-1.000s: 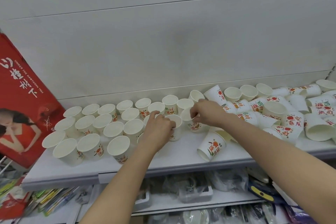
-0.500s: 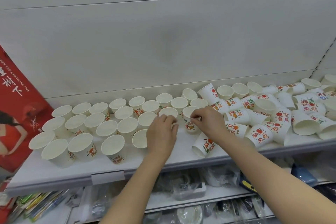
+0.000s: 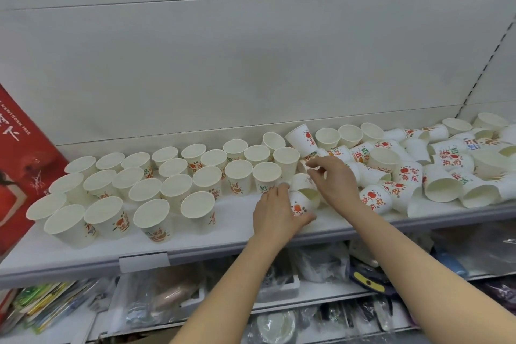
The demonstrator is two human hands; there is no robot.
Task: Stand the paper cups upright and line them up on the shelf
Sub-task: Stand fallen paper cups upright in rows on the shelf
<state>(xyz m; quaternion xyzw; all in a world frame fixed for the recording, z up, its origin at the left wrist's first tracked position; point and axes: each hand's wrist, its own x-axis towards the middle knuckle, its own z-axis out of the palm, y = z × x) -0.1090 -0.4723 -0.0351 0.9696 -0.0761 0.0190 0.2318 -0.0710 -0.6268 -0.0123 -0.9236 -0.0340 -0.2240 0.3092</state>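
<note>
Only the head view here. The paper cups are white with red, orange and green fruit-and-lettering prints. On the left half of the white shelf (image 3: 231, 234) the upright cups (image 3: 156, 184) stand mouth-up in rough rows, all empty inside. Right half of the frame is a messy pile of tipped cups (image 3: 435, 176), lying on their sides, also empty.

Centre of frame: the left hand (image 3: 276, 216) is wrapped around a tilted cup (image 3: 300, 204) near the shelf's front edge. The right hand (image 3: 333, 183) sits just above it, fingertips pinching the rim of another cup (image 3: 305, 166) at the pile's edge. A red poster (image 3: 16, 165) leans at far left.
</note>
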